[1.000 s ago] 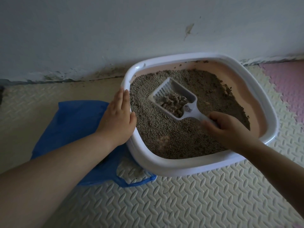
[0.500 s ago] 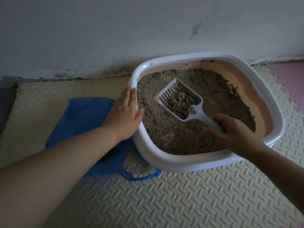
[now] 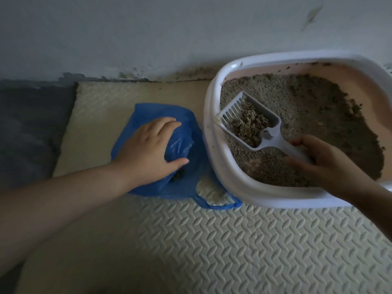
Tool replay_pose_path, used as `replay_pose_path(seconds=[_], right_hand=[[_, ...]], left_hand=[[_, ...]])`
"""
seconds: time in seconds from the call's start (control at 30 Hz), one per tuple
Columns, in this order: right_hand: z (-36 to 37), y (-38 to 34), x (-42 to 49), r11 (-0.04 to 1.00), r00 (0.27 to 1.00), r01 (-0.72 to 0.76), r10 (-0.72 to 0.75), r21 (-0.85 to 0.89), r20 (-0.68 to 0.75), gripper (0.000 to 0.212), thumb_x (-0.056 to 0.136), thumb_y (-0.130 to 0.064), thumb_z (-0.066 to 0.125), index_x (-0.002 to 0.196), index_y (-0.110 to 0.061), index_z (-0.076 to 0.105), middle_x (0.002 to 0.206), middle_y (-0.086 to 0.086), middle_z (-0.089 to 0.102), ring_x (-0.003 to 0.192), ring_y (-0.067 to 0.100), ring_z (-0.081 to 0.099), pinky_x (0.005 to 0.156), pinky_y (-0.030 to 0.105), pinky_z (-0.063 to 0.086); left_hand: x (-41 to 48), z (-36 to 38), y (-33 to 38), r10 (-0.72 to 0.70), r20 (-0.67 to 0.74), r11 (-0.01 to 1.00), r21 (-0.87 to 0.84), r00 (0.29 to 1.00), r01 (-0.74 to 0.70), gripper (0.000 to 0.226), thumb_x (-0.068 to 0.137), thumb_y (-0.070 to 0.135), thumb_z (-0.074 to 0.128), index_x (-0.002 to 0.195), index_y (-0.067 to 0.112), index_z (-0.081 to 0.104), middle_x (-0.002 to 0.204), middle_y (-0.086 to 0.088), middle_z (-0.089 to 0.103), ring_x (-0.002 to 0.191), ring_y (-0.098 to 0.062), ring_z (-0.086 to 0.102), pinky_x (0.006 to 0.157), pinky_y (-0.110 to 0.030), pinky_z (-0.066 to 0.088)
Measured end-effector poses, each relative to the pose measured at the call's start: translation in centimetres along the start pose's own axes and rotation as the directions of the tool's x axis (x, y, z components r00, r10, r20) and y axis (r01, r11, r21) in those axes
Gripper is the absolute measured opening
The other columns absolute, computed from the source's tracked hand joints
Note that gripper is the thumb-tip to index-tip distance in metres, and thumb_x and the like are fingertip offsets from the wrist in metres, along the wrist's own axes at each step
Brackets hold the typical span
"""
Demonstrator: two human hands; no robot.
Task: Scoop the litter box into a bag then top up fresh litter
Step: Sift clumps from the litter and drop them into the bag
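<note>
A white-rimmed litter box [image 3: 237, 183] with a pink inner wall stands on the floor mat at the right, holding grey-brown litter [image 3: 301, 115]. My right hand [image 3: 322, 166] grips the handle of a pale slotted scoop [image 3: 269, 132], which carries clumps of litter [image 3: 247, 124] and is held above the box's left side, its front edge near the rim. A blue plastic bag [image 3: 148, 112] lies on the mat just left of the box. My left hand [image 3: 148, 149] rests on the bag with fingers spread, pinching its plastic; dark clumps show beneath the thumb.
A pale wall [image 3: 148, 35] with a stained base runs behind the box and bag. The floor is cream embossed foam mat [image 3: 233, 240]. A dark grey mat or cushion [image 3: 31, 128] lies at the far left.
My left hand left the box's rim and moved left onto the blue bag. The scoop, loaded with clumps, shifted toward the box's left rim. The view has panned left.
</note>
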State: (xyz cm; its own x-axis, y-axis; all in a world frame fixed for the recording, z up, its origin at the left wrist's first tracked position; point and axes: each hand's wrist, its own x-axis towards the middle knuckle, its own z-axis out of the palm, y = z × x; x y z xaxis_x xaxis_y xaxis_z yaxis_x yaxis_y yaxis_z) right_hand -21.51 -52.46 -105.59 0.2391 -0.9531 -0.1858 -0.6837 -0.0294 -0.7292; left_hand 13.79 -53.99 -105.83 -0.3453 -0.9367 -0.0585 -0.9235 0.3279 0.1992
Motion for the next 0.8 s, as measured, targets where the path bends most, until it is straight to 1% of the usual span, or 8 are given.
replay_pose_path(seconds=[0.13,0.23,0.3,0.37,0.43,0.53,0.67,0.8], right_hand=[[0.8,-0.5,0.4,1.000,1.000,0.021,-0.021,-0.012,0.016,0.014,0.083,-0.030,0.067,0.090,-0.034,0.056,0.058,0.000,0.052,0.046,0.007,0.042,0.045,0.018,0.030],[1.1,-1.2,0.5,1.000,0.998,0.028,-0.027,-0.010,0.056,0.014,0.083,-0.029,0.067,0.089,-0.035,0.055,0.058,-0.004,0.053,0.046,0.007,0.042,0.045,0.018,0.030],[1.2,-1.7,0.4,1.000,0.997,0.030,-0.030,0.002,0.066,0.014,0.083,-0.027,0.067,0.090,-0.033,0.056,0.056,-0.008,0.054,0.045,0.006,0.042,0.044,0.016,0.030],[1.2,-2.4,0.3,0.999,0.997,0.038,-0.039,0.020,0.073,0.015,0.081,-0.029,0.067,0.091,-0.030,0.057,0.053,-0.009,0.052,0.044,0.005,0.041,0.044,0.015,0.030],[1.2,-3.0,0.2,0.999,0.995,0.045,-0.048,0.030,0.090,0.020,0.076,-0.037,0.064,0.093,-0.028,0.058,0.051,-0.009,0.051,0.043,0.004,0.039,0.044,0.015,0.029],[1.1,-3.5,0.4,0.998,0.992,0.048,-0.053,0.041,0.118,0.025,0.071,-0.042,0.063,0.093,-0.031,0.059,0.050,-0.008,0.050,0.043,0.004,0.039,0.044,0.016,0.028],[1.2,-4.0,1.1,0.997,0.985,0.066,-0.073,0.047,0.157,0.017,0.076,-0.035,0.067,0.090,-0.037,0.058,0.049,-0.004,0.049,0.041,0.004,0.037,0.042,0.017,0.028],[1.8,-5.1,2.1,0.994,0.972,0.109,-0.110,0.014,0.207,0.019,0.079,-0.026,0.071,0.091,-0.035,0.059,0.050,-0.005,0.055,0.040,0.003,0.037,0.042,0.016,0.029]], left_hand=[[-0.5,0.5,1.4,-0.004,0.034,0.998,0.058,0.999,0.002,0.094,0.070,0.070,0.059,0.140,0.012,0.038,0.148,-0.005,0.033,0.136,-0.022,0.033,0.111,-0.036,0.025],[-0.1,1.3,1.5,-0.032,0.097,0.987,0.159,0.995,0.016,0.083,0.074,0.039,0.073,0.141,0.009,0.034,0.147,-0.010,0.030,0.134,-0.028,0.035,0.107,-0.039,0.032],[0.6,0.9,1.0,-0.013,0.045,0.978,0.209,0.999,0.003,0.068,0.068,0.015,0.075,0.130,0.006,0.047,0.130,-0.013,0.045,0.115,-0.032,0.051,0.088,-0.042,0.047],[1.4,0.2,0.3,-0.022,-0.005,0.977,0.212,1.000,0.023,0.051,0.074,0.008,0.068,0.122,0.009,0.051,0.118,-0.010,0.050,0.102,-0.029,0.054,0.076,-0.038,0.047],[2.1,-0.9,-0.6,-0.053,-0.009,0.989,0.139,0.999,0.054,0.032,0.087,0.011,0.058,0.118,0.014,0.053,0.113,-0.004,0.050,0.098,-0.025,0.052,0.071,-0.036,0.044],[2.4,-2.1,-2.1,-0.104,-0.063,0.994,0.026,0.993,0.106,0.009,0.094,0.021,0.054,0.099,0.015,0.058,0.091,0.004,0.047,0.076,-0.018,0.044,0.062,-0.032,0.034],[1.9,-2.9,-3.5,-0.181,-0.147,0.983,-0.072,0.972,0.172,0.013,0.094,0.029,0.056,0.093,0.016,0.057,0.079,0.008,0.045,0.067,-0.016,0.043,0.054,-0.030,0.027],[1.5,-3.8,-4.2,-0.195,-0.182,0.977,-0.127,0.964,0.173,0.017,0.092,0.035,0.057,0.088,0.019,0.054,0.070,0.009,0.047,0.064,-0.015,0.047,0.051,-0.025,0.029]])
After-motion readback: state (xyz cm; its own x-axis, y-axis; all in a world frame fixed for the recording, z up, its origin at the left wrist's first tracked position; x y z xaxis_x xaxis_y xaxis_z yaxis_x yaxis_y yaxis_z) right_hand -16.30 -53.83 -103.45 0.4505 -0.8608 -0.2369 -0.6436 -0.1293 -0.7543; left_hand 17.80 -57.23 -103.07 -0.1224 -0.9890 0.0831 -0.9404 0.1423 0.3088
